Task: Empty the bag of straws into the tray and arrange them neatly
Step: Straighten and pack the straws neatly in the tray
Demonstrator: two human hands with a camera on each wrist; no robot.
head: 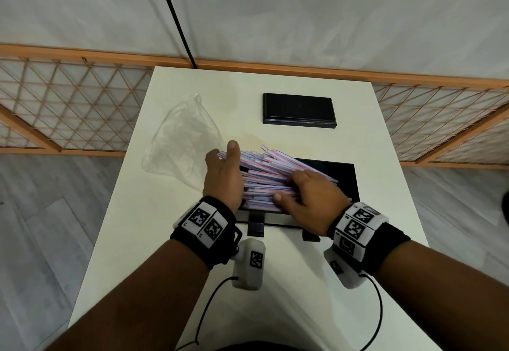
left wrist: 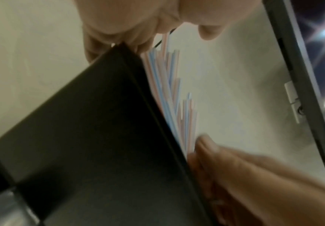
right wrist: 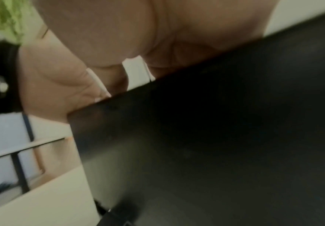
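Note:
A heap of pink-and-blue striped straws point(head: 264, 174) lies slanted across the left part of the black tray point(head: 344, 182), with some ends sticking out past its far-left rim. My left hand point(head: 223, 174) stands on edge with straight fingers pressed flat against the straws' left ends. My right hand point(head: 305, 193) lies over the bundle, fingers curled on top and thumb on the near side. The left wrist view shows the straws point(left wrist: 167, 85) above the tray wall point(left wrist: 90, 137) between both hands. The empty clear bag point(head: 181, 141) lies crumpled to the left.
A second black rectangular tray or lid point(head: 298, 109) sits at the back of the white table point(head: 385, 240). Two black brackets point(head: 255, 228) stick out from the near tray's front rim. A lattice screen and a black cable stand behind the table.

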